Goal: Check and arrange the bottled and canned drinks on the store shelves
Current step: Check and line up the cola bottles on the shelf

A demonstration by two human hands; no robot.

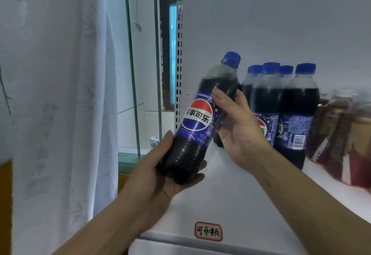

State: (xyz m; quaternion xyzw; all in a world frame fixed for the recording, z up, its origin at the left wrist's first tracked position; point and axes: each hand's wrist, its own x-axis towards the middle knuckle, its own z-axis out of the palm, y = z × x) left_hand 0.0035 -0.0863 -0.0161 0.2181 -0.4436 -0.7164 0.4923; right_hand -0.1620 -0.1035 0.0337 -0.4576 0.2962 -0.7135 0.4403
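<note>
Centre of frame: a full, probably heavy, smooth-sided cola bottle [202, 118], tilted above the shelf [230, 198], left hand [160, 174] cupping its base, right hand [234, 126] wrapping its firmer labelled waist.

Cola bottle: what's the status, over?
Left hand cups base of cola bottle. Right hand grips its middle. Bottle tilted, off shelf. Standing bottles close behind.
</note>
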